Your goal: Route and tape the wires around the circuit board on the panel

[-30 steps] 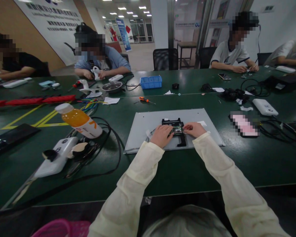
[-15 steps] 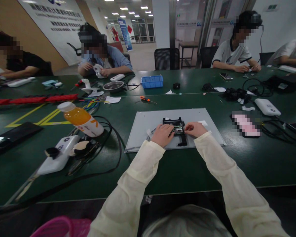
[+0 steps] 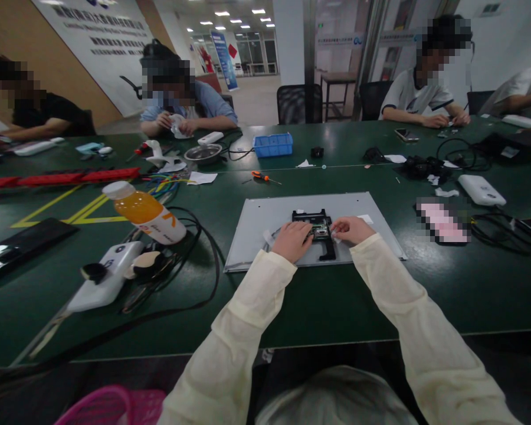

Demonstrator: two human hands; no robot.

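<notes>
A black frame (image 3: 328, 249) with a small green circuit board (image 3: 321, 228) inside lies on a flat grey panel (image 3: 256, 221). My left hand (image 3: 293, 240) rests on the frame's left part, fingers stretched flat towards the board. At the frame's right edge, my right hand (image 3: 352, 229) is closed in a pinch. A pale scrap shows at its fingertips, too small to name. Close to my left wrist, a thin grey cable (image 3: 268, 239) lies on the panel. A white paper piece (image 3: 364, 219) sits just behind my right hand.
An orange drink bottle (image 3: 146, 213), a white device (image 3: 108, 277) and black cables stand to the left. Behind the panel lies an orange screwdriver (image 3: 261, 176), with a blue basket (image 3: 273, 146) farther back. A pink phone (image 3: 442, 221) is to the right. Several people sit across the table.
My right hand has shifted very slightly, and a pale scrap now shows more at its fingertips. My left hand stays flat in the same place.
</notes>
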